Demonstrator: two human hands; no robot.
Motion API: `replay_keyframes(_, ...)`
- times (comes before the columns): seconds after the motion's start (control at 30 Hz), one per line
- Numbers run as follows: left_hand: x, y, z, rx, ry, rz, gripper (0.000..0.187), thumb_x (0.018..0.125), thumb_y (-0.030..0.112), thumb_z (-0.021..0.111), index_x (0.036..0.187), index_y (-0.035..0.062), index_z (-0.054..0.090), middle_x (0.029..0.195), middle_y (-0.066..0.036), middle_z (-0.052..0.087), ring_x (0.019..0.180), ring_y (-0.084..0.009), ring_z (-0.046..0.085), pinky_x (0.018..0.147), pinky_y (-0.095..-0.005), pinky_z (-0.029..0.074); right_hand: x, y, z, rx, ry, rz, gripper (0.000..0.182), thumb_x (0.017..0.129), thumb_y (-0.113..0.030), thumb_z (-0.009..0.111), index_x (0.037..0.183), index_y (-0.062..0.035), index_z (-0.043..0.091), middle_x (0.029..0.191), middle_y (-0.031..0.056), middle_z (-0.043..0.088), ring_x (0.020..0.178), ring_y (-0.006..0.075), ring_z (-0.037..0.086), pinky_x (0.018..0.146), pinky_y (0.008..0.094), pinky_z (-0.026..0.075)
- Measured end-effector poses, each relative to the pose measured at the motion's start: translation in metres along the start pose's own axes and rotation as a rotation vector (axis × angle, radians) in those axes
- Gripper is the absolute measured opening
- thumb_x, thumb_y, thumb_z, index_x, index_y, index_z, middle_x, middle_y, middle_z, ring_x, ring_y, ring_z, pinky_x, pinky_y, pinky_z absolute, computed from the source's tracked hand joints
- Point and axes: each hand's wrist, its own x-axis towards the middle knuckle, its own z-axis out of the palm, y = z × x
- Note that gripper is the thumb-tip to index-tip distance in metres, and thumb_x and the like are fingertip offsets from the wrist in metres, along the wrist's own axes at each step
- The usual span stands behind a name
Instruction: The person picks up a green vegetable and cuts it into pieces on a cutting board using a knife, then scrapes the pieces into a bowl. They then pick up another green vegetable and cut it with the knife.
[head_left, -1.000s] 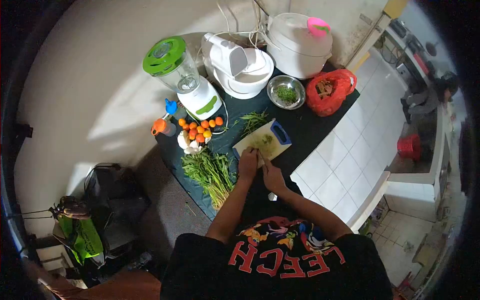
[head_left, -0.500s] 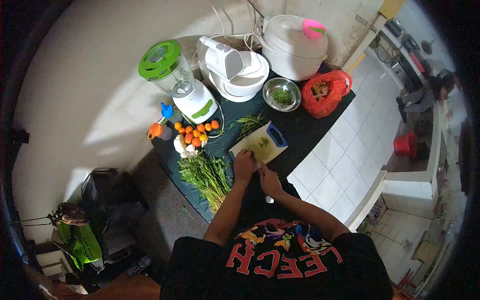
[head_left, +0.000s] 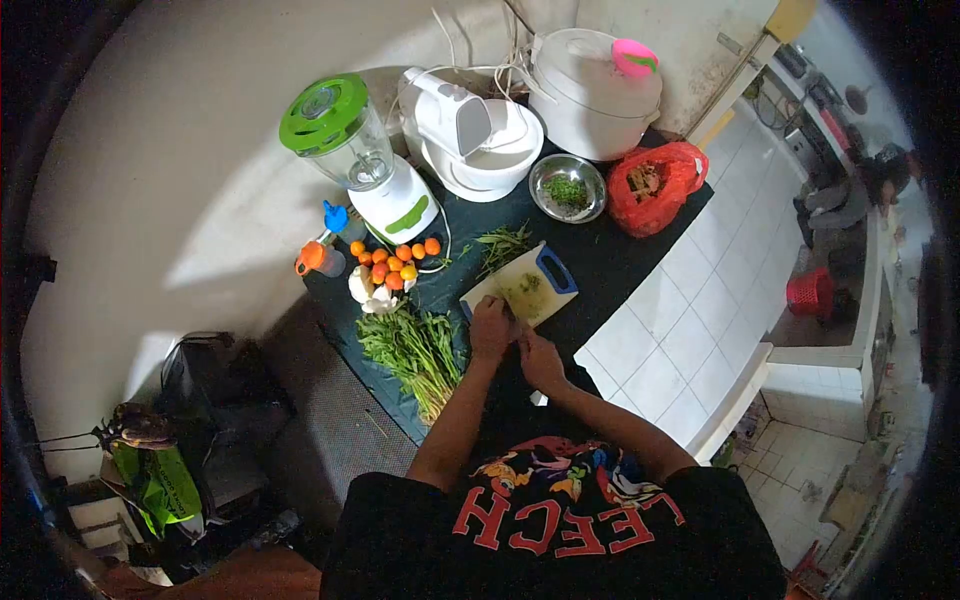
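Note:
My left hand (head_left: 491, 326) is closed at the near left edge of a white cutting board (head_left: 521, 287) with a blue handle; what its fingers hold is too small to tell. Just right of it, my right hand (head_left: 541, 361) is closed around a knife, mostly hidden between the hands. A little chopped green (head_left: 529, 283) lies on the board. Long green stems (head_left: 503, 248) rest beyond the board's left corner. Left of my hands lies a leafy green bunch (head_left: 412, 358), with orange tomatoes (head_left: 394, 264) and white pieces (head_left: 367, 288) above it.
A blender (head_left: 365, 170), a white stand mixer (head_left: 452, 122), a large white pot (head_left: 590, 95), a metal bowl of chopped greens (head_left: 567, 189) and a red plastic bag (head_left: 655, 188) stand along the dark table's back. Blue- and orange-topped bottles are at left. A person crouches at far right.
The camera view has shifted very slightly. My hands stay together at the board's near edge, with only a small change in the position of the fingers.

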Motion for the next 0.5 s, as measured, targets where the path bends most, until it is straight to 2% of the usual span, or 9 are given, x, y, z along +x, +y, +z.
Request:
replay_keyframes(0.23, 0.001, 0.0, 0.002, 0.03, -0.022, -0.009, 0.018, 0.09, 0.006, 0.063, 0.104, -0.0017, 0.071, 0.106, -0.02, 0.066, 0.1, -0.0417, 0.065, 0.085, -0.0498, 0.055, 0.023, -0.004, -0.004, -0.076, 0.035, -0.045, 0.041, 0.104, -0.017, 0.051, 0.142, -0.0033, 0.054, 0.104, 0.0303, 0.069, 0.098, 0.0487, 0.067, 0.084, 0.0556, 0.052)
replay_keyframes(0.43, 0.002, -0.002, 0.004, -0.002, -0.053, -0.057, 0.017, 0.089, 0.006, 0.062, 0.102, -0.0026, 0.069, 0.105, -0.021, 0.065, 0.102, -0.0421, 0.064, 0.086, -0.0507, 0.054, 0.002, -0.005, -0.008, 0.038, 0.027, -0.025, 0.039, 0.105, -0.019, 0.049, 0.14, -0.0033, 0.056, 0.103, 0.0312, 0.069, 0.096, 0.0487, 0.068, 0.084, 0.0565, 0.052)
replay_keyframes(0.5, -0.001, -0.004, 0.003, -0.039, -0.006, 0.003, 0.017, 0.089, 0.007, 0.063, 0.101, -0.0032, 0.069, 0.104, -0.021, 0.065, 0.101, -0.0425, 0.064, 0.086, -0.0511, 0.054, 0.006, -0.001, -0.001, 0.09, 0.05, -0.045, 0.038, 0.106, -0.02, 0.049, 0.138, -0.0026, 0.058, 0.099, 0.0315, 0.07, 0.092, 0.0492, 0.068, 0.082, 0.056, 0.053)
